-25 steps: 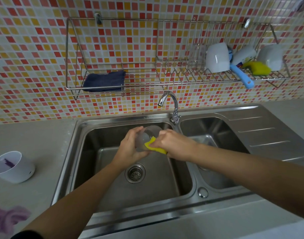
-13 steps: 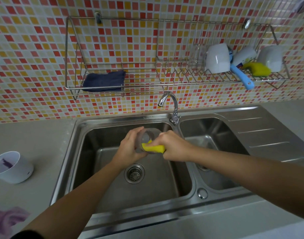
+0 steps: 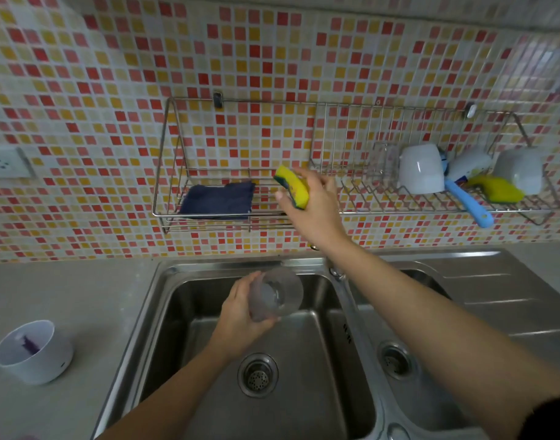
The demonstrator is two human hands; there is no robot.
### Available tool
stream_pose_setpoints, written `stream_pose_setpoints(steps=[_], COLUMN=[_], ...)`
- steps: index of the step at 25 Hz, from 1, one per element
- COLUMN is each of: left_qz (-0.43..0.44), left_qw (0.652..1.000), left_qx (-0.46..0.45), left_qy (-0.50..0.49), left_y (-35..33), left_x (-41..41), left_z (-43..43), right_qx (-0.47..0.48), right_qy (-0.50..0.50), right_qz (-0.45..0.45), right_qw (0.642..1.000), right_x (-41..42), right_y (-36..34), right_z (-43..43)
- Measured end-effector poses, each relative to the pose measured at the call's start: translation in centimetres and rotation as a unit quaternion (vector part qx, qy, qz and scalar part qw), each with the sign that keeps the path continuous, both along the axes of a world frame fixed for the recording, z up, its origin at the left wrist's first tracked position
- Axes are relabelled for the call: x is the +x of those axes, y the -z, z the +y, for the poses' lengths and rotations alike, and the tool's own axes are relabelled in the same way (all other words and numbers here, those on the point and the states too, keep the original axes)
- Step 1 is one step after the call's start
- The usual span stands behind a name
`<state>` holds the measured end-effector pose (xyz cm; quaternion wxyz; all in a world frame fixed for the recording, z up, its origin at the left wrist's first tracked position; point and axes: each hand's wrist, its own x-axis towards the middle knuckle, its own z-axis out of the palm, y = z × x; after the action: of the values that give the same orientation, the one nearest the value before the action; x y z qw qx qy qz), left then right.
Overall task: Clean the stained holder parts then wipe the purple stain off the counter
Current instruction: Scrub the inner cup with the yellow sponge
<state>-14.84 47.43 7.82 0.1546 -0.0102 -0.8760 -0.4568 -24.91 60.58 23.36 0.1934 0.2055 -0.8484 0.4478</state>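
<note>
Just left of the frame's centre, the left hand (image 3: 240, 312) is closed around a clear plastic cup (image 3: 277, 295), one of the holder parts, holding it tilted over the left basin (image 3: 209, 312) of the steel double sink, its open mouth turned up and to the right. The cup hangs clear of the basin walls, with open steel below it down to the round drain strainer (image 3: 257, 375). Above it, near the middle of the frame, the right hand (image 3: 310, 204) is raised in front of the wall rack (image 3: 164, 154), its fingers wrapped around a yellow sponge (image 3: 293, 190) with a dark green scouring face; the sponge sits at the level of the rack's lower shelf, just right of a folded dark blue cloth (image 3: 216, 200) lying there, and the stretch of shelf between them is bare wire. The right forearm crosses the divider between the two basins and hides the tap. At the lower left edge of the frame the white holder cup (image 3: 34, 352) stands upright on the grey counter (image 3: 81, 296), well apart from the sink rim, with a purple stain (image 3: 29, 344) showing on its inner wall. At the rack's right end, in the upper right, sit upturned white cups (image 3: 420, 169), a blue-handled brush (image 3: 469, 201) and a second yellow sponge (image 3: 498, 188), crowded together.
</note>
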Motion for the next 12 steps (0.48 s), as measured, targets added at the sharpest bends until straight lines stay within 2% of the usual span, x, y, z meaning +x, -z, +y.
stream_pose_setpoints(steps=[4,7,10,12], left_qz=[0.024,0.016,0.008,-0.003], left_qw=[0.999,0.999,0.997,0.997], left_qx=[0.018,0.04,0.062,0.069], left_qy=[-0.027,-0.033,-0.045,-0.039], left_y=[-1.0,-1.2,-1.2,-0.8], left_x=[0.1,0.5,0.9,1.0], left_z=[-1.6,-2.9,-3.9,-4.0], right_qx=[0.131,0.274,0.409,0.435], right_qy=[0.078,0.12,0.047,0.0], right_qz=[-0.019,-0.134,-0.257,-0.293], right_qw=[0.988,0.945,0.874,0.851], right_x=[-5.2,-7.6,-9.2,-9.6], right_y=[-0.1,0.6,0.4,0.1], right_z=[-4.2,-6.2,-6.9,-6.7])
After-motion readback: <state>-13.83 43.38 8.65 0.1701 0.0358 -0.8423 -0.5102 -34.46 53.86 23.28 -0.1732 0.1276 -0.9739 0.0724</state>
